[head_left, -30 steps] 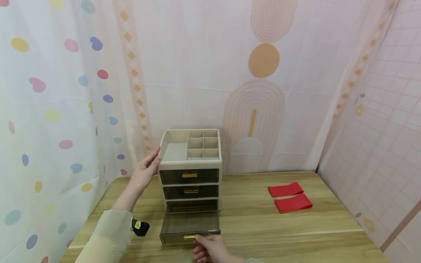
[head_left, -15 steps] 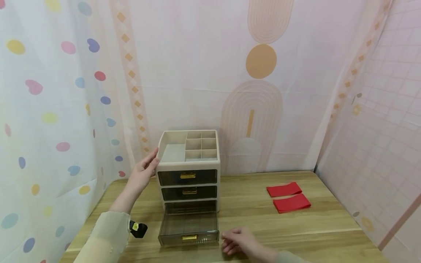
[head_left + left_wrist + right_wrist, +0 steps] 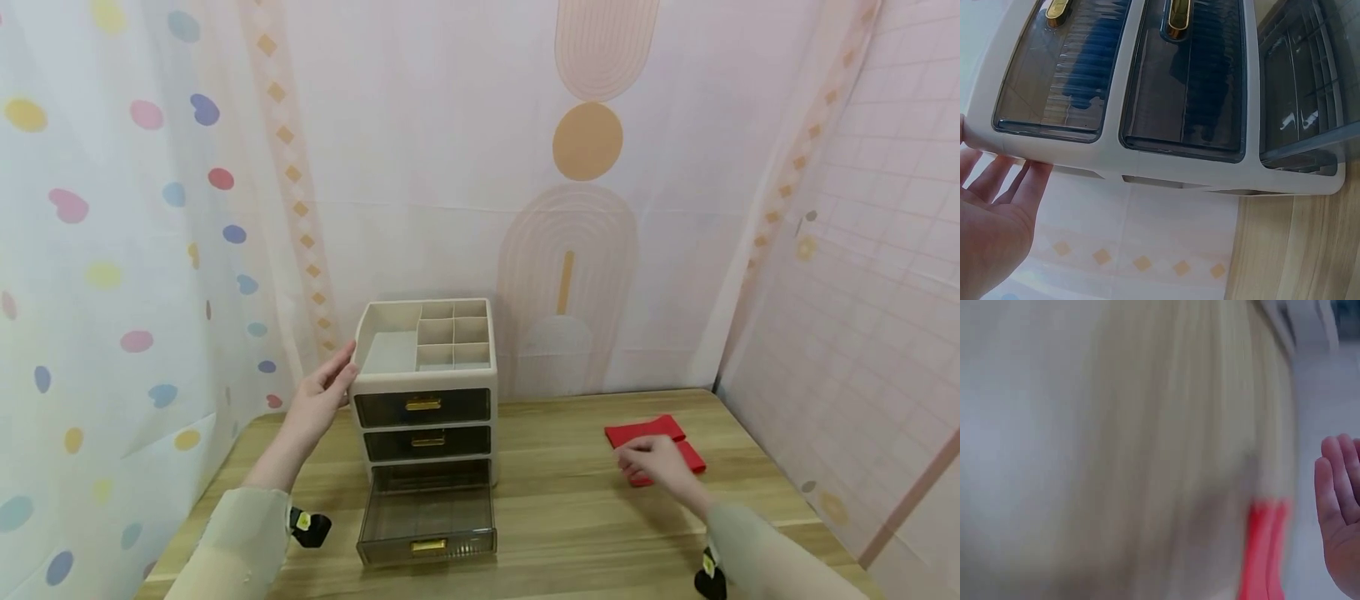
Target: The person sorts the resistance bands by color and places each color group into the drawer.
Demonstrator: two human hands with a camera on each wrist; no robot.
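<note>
One drawer, the bottom drawer (image 3: 426, 515), already stands pulled out and empty. Your left hand (image 3: 318, 400) rests flat-fingered against the organizer (image 3: 422, 392). Your right hand (image 3: 654, 457), fingers loose, hovers over the two red envelopes (image 3: 645, 432) on the table (image 3: 570, 517); neither looks lifted yet.

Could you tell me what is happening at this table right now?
A person is working at a small drawer unit on a wooden table. The left hand rests flat against the unit's left side, steadying it. The bottom drawer stands pulled out and looks empty; the two drawers above it are closed. The right hand is over by two red envelopes at the right of the table, on the nearer one; whether it has a grip on it cannot be told.
</note>
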